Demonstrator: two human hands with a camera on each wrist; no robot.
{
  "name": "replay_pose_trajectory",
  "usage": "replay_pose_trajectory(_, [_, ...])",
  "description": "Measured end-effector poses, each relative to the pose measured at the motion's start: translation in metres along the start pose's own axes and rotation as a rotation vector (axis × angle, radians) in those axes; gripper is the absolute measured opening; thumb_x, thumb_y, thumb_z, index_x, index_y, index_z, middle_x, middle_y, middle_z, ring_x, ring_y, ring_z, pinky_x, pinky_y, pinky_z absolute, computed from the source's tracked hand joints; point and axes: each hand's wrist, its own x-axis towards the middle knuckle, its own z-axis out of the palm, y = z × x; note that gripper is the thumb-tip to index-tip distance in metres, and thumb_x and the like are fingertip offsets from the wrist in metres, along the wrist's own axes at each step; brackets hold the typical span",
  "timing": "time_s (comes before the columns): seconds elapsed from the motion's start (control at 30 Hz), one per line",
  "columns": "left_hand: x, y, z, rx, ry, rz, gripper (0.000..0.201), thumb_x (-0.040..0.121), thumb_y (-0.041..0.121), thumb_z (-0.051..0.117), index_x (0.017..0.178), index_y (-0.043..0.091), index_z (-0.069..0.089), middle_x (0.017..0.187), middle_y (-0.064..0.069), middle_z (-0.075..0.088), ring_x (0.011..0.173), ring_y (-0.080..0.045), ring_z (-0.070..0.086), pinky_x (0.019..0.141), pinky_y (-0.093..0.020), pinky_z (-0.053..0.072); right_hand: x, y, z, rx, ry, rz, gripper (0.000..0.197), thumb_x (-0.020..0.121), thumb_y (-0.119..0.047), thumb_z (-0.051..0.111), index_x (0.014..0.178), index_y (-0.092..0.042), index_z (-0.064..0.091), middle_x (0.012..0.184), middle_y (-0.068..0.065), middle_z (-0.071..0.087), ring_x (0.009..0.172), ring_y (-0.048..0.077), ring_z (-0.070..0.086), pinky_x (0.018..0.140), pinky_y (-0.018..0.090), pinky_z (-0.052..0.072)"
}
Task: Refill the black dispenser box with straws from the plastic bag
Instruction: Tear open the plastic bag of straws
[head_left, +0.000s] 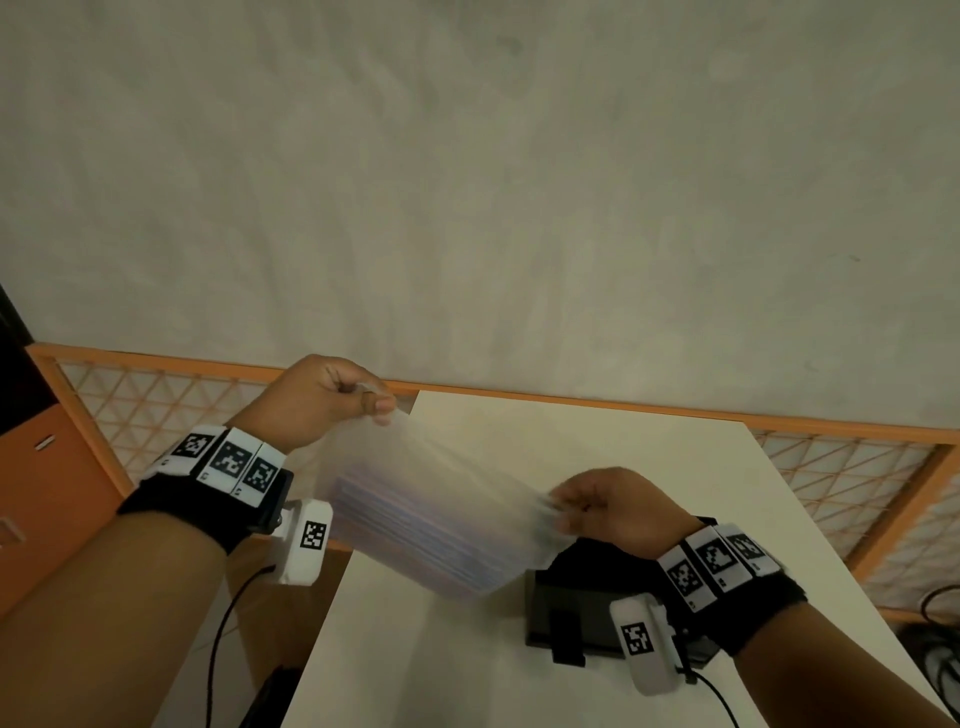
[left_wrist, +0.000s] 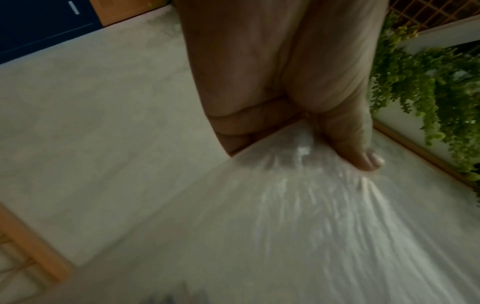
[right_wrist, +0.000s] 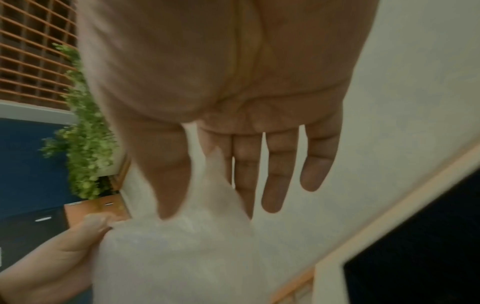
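**Bag held up between both hands, above the worktop**

Your left hand (head_left: 322, 400) pinches the upper corner of the plastic bag (head_left: 436, 499) between thumb and curled fingers; your right hand (head_left: 608, 506) grips the lower corner with thumb against forefinger, the other fingers (right_wrist: 278, 174) straight in the wrist view; the bag hangs slanted and blurred between them, clear of the white worktop (head_left: 597, 441); straws (head_left: 410, 540) lie bunched in its lower part; the black dispenser box (head_left: 566, 608) sits on the worktop just under your right wrist, partly hidden by it; orange lattice railing (head_left: 156, 400) behind.
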Motion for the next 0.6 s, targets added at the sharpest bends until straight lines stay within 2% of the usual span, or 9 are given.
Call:
replay_pose_trajectory(0.07, [0.006,0.010,0.003,0.084,-0.102,0.001,0.009,0.073,0.018,0.076,0.067,0.025,0.077,0.071,0.002,0.076,0.069,0.001,0.066,0.069,-0.004,0.047,0.006,-0.025,-0.004,0.123,0.069,-0.063,0.022,0.086,-0.031,0.067,0.106,-0.024,0.071,0.095,-0.016,0.069,0.087,-0.002,0.063,0.083,0.011,0.045])
replay_pose_trajectory(0.13, [0.013,0.021,0.014,0.161,-0.209,0.000,0.005,0.073,0.014,0.076,0.073,0.019,0.078,0.079,-0.001,0.077,0.071,0.001,0.066,0.069,-0.003,0.046,0.019,-0.059,-0.003,0.131,0.123,-0.131,0.030,0.090,-0.037,0.060,0.112,-0.020,0.070,0.091,-0.020,0.063,0.089,0.002,0.059,0.089,0.019,0.044])
replay_pose_trajectory(0.23, [0.022,0.027,0.028,0.246,-0.300,0.016,0.008,0.073,0.017,0.078,0.080,0.015,0.079,0.085,-0.005,0.076,0.072,-0.003,0.064,0.072,-0.011,0.046,0.039,-0.100,0.010,0.040,0.051,-0.196,0.029,0.092,-0.041,0.055,0.094,-0.017,0.072,0.081,-0.007,0.064,0.077,0.010,0.059,0.080,0.031,0.049])
replay_pose_trajectory(0.33, [0.024,0.022,0.035,0.223,-0.269,-0.003,0.007,0.076,0.013,0.077,0.084,0.013,0.078,0.083,-0.010,0.076,0.073,-0.002,0.063,0.073,-0.014,0.047,0.054,-0.108,0.020,0.221,0.051,-0.119,0.021,0.091,-0.023,0.058,0.078,-0.010,0.067,0.078,0.005,0.067,0.069,0.016,0.059,0.069,0.034,0.053])
replay_pose_trajectory(0.4, [0.021,0.013,0.040,0.307,-0.117,-0.012,0.012,0.077,0.019,0.078,0.087,0.016,0.074,0.083,-0.005,0.070,0.070,-0.002,0.059,0.071,-0.020,0.045,0.059,-0.106,0.024,0.367,0.067,-0.032,0.018,0.091,-0.011,0.056,0.075,-0.011,0.064,0.075,0.006,0.066,0.065,0.015,0.058,0.063,0.029,0.052])
replay_pose_trajectory(0.47, [0.015,0.006,0.048,0.436,0.090,-0.083,0.024,0.078,0.034,0.076,0.088,0.016,0.064,0.080,0.003,0.059,0.068,-0.006,0.054,0.062,-0.023,0.041,0.062,-0.103,0.029,0.468,0.072,0.052,0.020,0.090,-0.006,0.056,0.072,-0.011,0.062,0.070,0.004,0.063,0.059,0.011,0.056,0.060,0.025,0.052])
replay_pose_trajectory(0.5, [0.011,0.006,0.053,0.399,0.125,-0.181,0.031,0.080,0.041,0.072,0.089,0.013,0.061,0.079,0.002,0.059,0.067,-0.009,0.055,0.058,-0.023,0.042,0.062,-0.103,0.031,0.504,0.069,0.078,0.020,0.090,-0.005,0.057,0.071,-0.011,0.061,0.069,0.004,0.062,0.057,0.010,0.055,0.059,0.024,0.053])
replay_pose_trajectory(0.53, [0.007,0.007,0.059,0.283,0.092,-0.296,0.037,0.083,0.045,0.067,0.089,0.010,0.061,0.079,-0.001,0.061,0.065,-0.013,0.059,0.055,-0.023,0.046,0.062,-0.103,0.033,0.501,0.068,0.086,0.020,0.090,-0.006,0.057,0.071,-0.011,0.061,0.068,0.004,0.061,0.058,0.012,0.055,0.060,0.025,0.053])
replay_pose_trajectory(0.6, [0.001,0.006,0.070,-0.018,-0.044,-0.431,0.032,0.091,0.038,0.060,0.082,0.007,0.061,0.078,-0.005,0.064,0.064,-0.017,0.063,0.062,-0.031,0.056,0.062,-0.103,0.038,0.390,0.062,0.067,0.021,0.089,-0.010,0.060,0.068,-0.014,0.060,0.069,0.007,0.061,0.062,0.018,0.057,0.062,0.030,0.051])
